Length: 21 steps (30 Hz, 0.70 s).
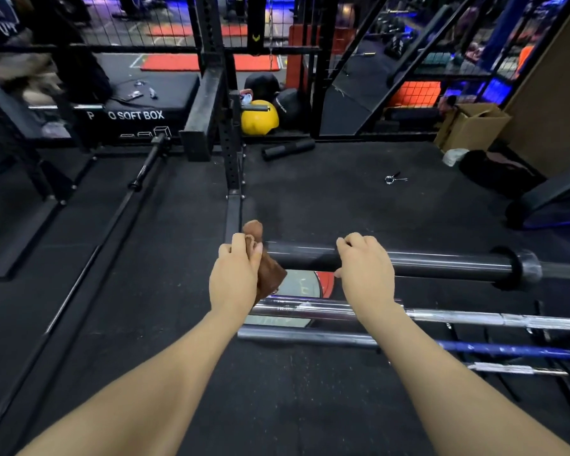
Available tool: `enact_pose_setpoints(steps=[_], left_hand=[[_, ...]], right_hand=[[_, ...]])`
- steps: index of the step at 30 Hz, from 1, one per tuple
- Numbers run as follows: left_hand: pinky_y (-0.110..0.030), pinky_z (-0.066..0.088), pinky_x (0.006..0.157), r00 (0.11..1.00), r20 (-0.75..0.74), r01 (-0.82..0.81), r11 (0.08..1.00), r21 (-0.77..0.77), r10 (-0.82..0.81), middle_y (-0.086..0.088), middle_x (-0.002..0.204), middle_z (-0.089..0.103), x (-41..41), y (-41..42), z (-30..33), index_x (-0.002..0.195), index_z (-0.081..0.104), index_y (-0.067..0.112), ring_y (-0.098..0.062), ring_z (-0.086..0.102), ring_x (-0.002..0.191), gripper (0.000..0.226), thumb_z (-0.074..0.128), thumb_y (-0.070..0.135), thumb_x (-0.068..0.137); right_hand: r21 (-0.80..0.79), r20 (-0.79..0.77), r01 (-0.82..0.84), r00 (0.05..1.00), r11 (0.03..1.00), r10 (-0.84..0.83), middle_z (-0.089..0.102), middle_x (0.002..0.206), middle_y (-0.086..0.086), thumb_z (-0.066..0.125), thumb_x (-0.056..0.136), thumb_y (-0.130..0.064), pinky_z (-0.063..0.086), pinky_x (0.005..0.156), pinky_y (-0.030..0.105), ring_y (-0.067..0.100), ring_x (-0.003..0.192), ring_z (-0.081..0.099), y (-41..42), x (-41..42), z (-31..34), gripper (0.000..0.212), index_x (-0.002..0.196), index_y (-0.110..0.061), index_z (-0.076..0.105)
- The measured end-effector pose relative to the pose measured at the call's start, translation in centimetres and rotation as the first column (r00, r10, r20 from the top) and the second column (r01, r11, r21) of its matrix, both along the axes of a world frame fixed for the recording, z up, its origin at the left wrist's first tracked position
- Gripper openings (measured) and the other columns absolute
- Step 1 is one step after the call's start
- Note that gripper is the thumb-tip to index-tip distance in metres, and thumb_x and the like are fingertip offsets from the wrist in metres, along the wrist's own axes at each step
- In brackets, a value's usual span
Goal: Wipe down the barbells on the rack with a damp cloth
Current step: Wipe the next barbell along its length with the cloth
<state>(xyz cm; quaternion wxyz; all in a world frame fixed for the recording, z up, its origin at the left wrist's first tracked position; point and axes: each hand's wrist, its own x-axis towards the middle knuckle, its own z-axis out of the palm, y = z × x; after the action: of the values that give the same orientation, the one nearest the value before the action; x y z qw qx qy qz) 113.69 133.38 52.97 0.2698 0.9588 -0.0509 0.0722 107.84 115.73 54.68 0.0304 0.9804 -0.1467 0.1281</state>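
Head view looks down along two bare forearms onto a stack of barbells. Left hand (pixel 236 274) has its grip curled round a bunched brown cloth (pixel 266 269), which sits at the open end of the top barbell's sleeve (pixel 425 260); cloth pokes out above the fingers and hangs below the palm. Right hand (pixel 364 268) has its grip wrapped over the same dark sleeve, just to the right of the cloth, thumb under and fingers over the far side.

That sleeve lies level, its long axis running left to right across the view, free end pointing left toward a black rack upright (pixel 232 166). A thick collar (pixel 520 268) ends the sleeve on the right, and the thinner shaft beyond it is cut off by the frame edge. Nearer the camera, a chrome barbell (pixel 326 309) lies parallel, then a grey one with a blue shaft (pixel 507 350); both run out of view to the right. The rack holding them is mostly hidden under the bars and arms, so how they rest cannot be told. A red and grey disc (pixel 313 284) shows between the bars, partly covered.

Another barbell (pixel 112 218) lies diagonally on the black rubber floor (pixel 326 199) at left. A spring collar clip (pixel 394 178) lies on the floor well apart. A yellow ball (pixel 259 118) sits by the cage fence.
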Motion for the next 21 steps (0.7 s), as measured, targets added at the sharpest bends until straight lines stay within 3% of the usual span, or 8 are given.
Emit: enact_pose_setpoints(steps=[2, 4, 8, 12, 14, 18, 21], left_hand=[[-0.034, 0.036, 0.064, 1.0, -0.019, -0.006, 1.0, -0.023, 0.005, -0.011, 0.098, 0.051, -0.5, 0.3, 0.0, 0.109, 0.045, 0.01, -0.034, 0.058, 0.081, 0.032, 0.038, 0.039, 0.099], [-0.035, 0.038, 0.065, 0.999, -0.049, 0.003, 1.0, -0.011, -0.003, -0.01, 0.096, 0.05, -0.8, 0.6, 0.1, 0.107, 0.044, 0.011, -0.034, 0.058, 0.08, 0.03, 0.037, 0.039, 0.099], [-0.034, 0.04, 0.065, 0.987, -0.16, 0.049, 0.985, 0.164, -0.023, -0.008, 0.102, 0.054, -3.4, 3.0, -1.4, 0.115, 0.043, 0.017, -0.03, 0.06, 0.085, 0.03, 0.035, 0.041, 0.099], [-0.033, 0.036, 0.064, 0.994, 0.008, -0.111, 0.987, -0.114, 0.113, -0.01, 0.109, 0.05, -4.1, 1.9, -0.4, 0.119, 0.047, 0.011, -0.029, 0.057, 0.091, 0.033, 0.046, 0.035, 0.096], [-0.037, 0.038, 0.066, 0.992, 0.057, -0.108, 0.988, -0.106, 0.115, -0.012, 0.114, 0.048, -3.0, -0.2, 0.2, 0.121, 0.045, 0.009, -0.032, 0.056, 0.093, 0.036, 0.048, 0.034, 0.096], [-0.037, 0.037, 0.068, 0.979, -0.176, -0.09, 0.992, 0.086, 0.104, -0.013, 0.12, 0.045, -2.5, -0.6, -0.6, 0.126, 0.036, 0.01, -0.037, 0.057, 0.099, 0.038, 0.038, 0.037, 0.099], [-0.036, 0.038, 0.07, 0.957, -0.289, 0.033, 0.995, 0.093, -0.005, -0.011, 0.122, 0.046, -4.1, 0.8, -2.0, 0.128, 0.037, 0.013, -0.034, 0.057, 0.1, 0.036, 0.035, 0.037, 0.1]], right_hand=[[0.002, -0.009, -0.004, 1.0, 1.0, 0.004, 0.062, 0.087, 0.004, 0.078, 0.069, -0.004, 0.041, 0.071, 0.03, 0.023, 0.079, 0.055, -0.2, -0.1, -0.1, 0.024, 0.087, -0.01, 0.065], [0.01, -0.026, 0.019, 0.999, 1.0, -0.019, 0.062, 0.085, 0.004, 0.08, 0.067, -0.004, 0.041, 0.068, 0.03, 0.024, 0.077, 0.055, -0.2, -0.2, 0.0, 0.024, 0.086, -0.009, 0.066], [-0.026, -0.064, -0.014, 0.998, 1.0, 0.012, 0.061, 0.098, 0.003, 0.071, 0.08, -0.009, 0.037, 0.073, 0.028, 0.023, 0.088, 0.054, -0.1, -0.3, 0.5, 0.02, 0.098, -0.011, 0.063], [-0.049, -0.06, -0.009, 0.998, 0.999, 0.006, 0.061, 0.083, 0.002, 0.082, 0.066, -0.008, 0.03, 0.065, 0.026, 0.022, 0.075, 0.054, 0.0, 0.0, 0.4, 0.024, 0.083, -0.012, 0.065], [-0.057, -0.043, -0.011, 0.999, 0.998, 0.009, 0.06, 0.078, 0.003, 0.085, 0.059, -0.007, 0.033, 0.062, 0.027, 0.023, 0.071, 0.054, 0.0, 0.1, 0.2, 0.028, 0.078, -0.012, 0.064], [-0.069, -0.031, -0.019, 0.999, 0.997, 0.017, 0.059, 0.075, 0.003, 0.087, 0.054, -0.004, 0.028, 0.061, 0.027, 0.022, 0.067, 0.052, -0.1, -0.1, 0.1, 0.032, 0.071, -0.011, 0.061], [-0.059, -0.047, -0.038, 0.998, 0.998, 0.035, 0.059, 0.082, 0.004, 0.082, 0.062, -0.002, 0.026, 0.064, 0.027, 0.024, 0.074, 0.053, -0.4, -0.3, 0.1, 0.027, 0.079, -0.01, 0.063]])
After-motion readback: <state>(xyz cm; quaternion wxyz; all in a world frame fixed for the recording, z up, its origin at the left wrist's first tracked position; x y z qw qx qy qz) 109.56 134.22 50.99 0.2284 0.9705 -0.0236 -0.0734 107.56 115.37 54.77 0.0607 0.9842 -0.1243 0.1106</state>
